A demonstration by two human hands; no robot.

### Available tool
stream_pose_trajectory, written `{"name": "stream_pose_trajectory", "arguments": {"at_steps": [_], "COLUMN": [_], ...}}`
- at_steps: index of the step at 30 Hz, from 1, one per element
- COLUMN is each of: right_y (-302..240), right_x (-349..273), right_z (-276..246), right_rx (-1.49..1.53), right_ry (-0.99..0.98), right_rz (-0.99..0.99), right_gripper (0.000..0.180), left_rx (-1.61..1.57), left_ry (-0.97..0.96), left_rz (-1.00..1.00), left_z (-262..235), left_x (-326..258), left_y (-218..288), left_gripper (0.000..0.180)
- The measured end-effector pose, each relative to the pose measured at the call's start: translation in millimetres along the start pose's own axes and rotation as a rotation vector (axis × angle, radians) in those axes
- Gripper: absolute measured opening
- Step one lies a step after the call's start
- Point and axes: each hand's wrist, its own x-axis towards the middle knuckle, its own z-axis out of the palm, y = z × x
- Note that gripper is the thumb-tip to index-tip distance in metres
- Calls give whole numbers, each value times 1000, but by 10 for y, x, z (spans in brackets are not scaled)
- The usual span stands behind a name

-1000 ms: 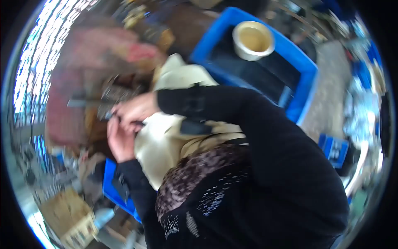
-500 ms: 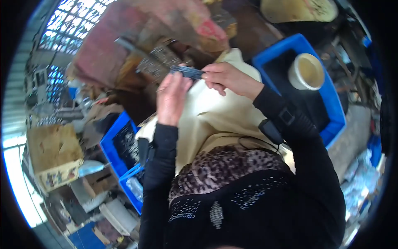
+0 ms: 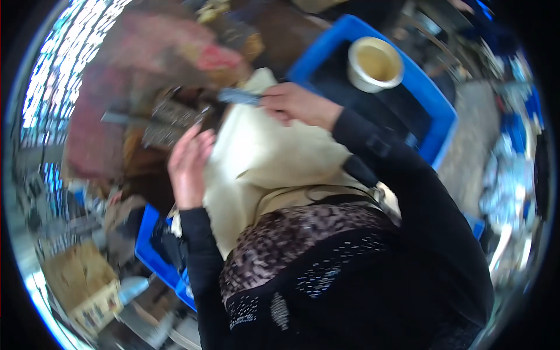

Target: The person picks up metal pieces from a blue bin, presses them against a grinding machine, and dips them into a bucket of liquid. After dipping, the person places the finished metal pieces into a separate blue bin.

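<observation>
My right hand (image 3: pixel 300 105) pinches one end of a small bundle of thin grey-blue strips (image 3: pixel 239 96), blurred by motion; their exact kind cannot be made out. The bundle points left, over the top edge of a cream apron (image 3: pixel 256 151) that covers my lap. Apart from it, my left hand (image 3: pixel 192 166) is raised with its fingers spread a little and nothing visible in them. Just beyond those fingers sits a worn metal block (image 3: pixel 175 114) on the bench. A pale metal bar (image 3: pixel 116 118) sticks out leftward from the block.
To the right stands a blue bin (image 3: pixel 440 128) with dark contents and a cream tub (image 3: pixel 376 64) on top. Another blue bin (image 3: pixel 146 251) is at the lower left, near a cardboard box (image 3: pixel 81 280). Reddish cloth (image 3: pixel 111 87) covers the bench's far side.
My left hand has let go of the bundle and moved away to the left. My right hand keeps hold of it. The whole view has turned, shifting the bench leftward.
</observation>
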Motion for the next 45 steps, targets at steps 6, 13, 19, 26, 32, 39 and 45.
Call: {"name": "stream_pose_trajectory", "arguments": {"at_steps": [6, 13, 19, 26, 32, 39, 45], "right_y": [70, -34, -188, -93, 52, 23, 495], "right_x": [13, -484, -928, -870, -698, -995, -1308], "right_z": [-451, -1520, -2205, -2400, -2619, -2432, -1888], "right_rx": [-912, -1449, -1268, -1333, -1455, -1389, -1306], "right_ry": [472, 901, 1127, 959, 583, 753, 1088], "right_rz": [-536, -43, 376, 611, 723, 593, 328], "right_gripper": [18, 23, 32, 32, 30, 26, 21], "left_rx": [392, 612, 675, 827, 845, 847, 896], "left_ry": [212, 420, 426, 406, 406, 417, 363], "left_rz": [223, 338, 295, 237, 211, 207, 232], "left_z": [-450, -1289, -1165, -1124, -1122, -1070, -1137], "left_x": [163, 285, 303, 332, 315, 310, 325], "left_y": [-291, -728, -767, -741, -762, -749, -806], "left_gripper": [29, 25, 25, 24, 25, 25, 25]}}
